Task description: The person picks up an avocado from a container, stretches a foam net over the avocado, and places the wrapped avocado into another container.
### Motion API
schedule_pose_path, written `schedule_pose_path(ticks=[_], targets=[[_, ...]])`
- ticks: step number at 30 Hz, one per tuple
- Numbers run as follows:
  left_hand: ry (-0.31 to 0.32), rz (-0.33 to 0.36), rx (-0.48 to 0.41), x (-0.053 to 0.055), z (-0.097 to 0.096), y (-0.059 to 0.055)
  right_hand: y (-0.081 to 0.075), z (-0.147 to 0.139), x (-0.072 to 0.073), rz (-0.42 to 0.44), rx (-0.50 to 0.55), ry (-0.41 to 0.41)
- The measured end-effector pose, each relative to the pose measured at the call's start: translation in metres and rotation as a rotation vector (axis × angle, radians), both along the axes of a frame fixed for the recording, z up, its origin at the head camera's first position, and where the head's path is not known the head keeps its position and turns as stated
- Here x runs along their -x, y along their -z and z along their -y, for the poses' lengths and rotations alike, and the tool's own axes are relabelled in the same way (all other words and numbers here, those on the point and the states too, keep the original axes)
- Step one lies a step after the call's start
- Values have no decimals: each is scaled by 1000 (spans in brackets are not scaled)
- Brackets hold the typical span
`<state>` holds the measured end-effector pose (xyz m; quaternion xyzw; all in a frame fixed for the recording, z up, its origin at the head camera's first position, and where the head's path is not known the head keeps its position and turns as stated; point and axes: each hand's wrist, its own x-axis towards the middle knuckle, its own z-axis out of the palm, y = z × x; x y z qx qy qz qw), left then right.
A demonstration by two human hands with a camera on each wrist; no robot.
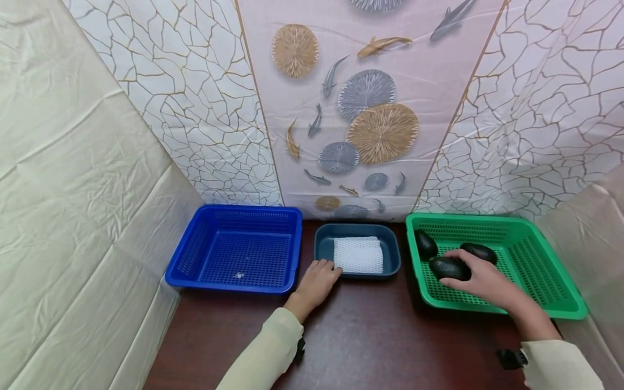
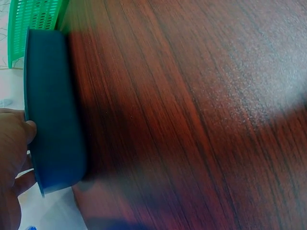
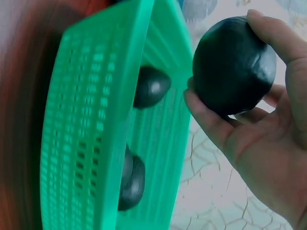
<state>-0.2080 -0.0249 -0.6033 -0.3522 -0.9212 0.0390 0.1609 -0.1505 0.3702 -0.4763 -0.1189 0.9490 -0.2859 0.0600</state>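
My right hand (image 1: pixel 482 279) grips a dark avocado (image 1: pixel 449 268), thumb on one side and fingers on the other. In the right wrist view this avocado (image 3: pixel 234 66) is held up above the rim of the green basket (image 3: pixel 115 124). More dark avocados (image 1: pixel 426 245) lie inside that basket, partly hidden by its wall in the right wrist view. My left hand (image 1: pixel 316 281) holds the left front corner of a dark teal tray (image 1: pixel 357 277), thumb at the rim in the left wrist view. White foam netting (image 1: pixel 358 254) lies flat in the tray.
A blue basket (image 1: pixel 234 288) stands left of the tray, with a small pale scrap (image 1: pixel 239 275) on its floor. All containers sit on a dark red-brown wooden table (image 1: pixel 361 336). Patterned cloth (image 1: pixel 322 81) rises behind them, and pale padded panels (image 1: pixel 97 227) flank both sides.
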Motion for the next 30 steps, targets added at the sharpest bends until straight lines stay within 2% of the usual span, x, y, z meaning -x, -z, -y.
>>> schedule_pose_path(ticks=[5,12,18,24,30], targets=[[-4,12,-19,1,0,1,3,21,-2,-36,18,17],[-11,43,-26,1,0,0,11,44,-7,-33,52,46],[-11,38,-27,1,-1,1,20,62,-13,-78,69,42],[-2,9,-53,1,0,0,31,81,-18,-69,119,37],[-5,19,-54,2,0,1,45,100,-23,-46,130,24]])
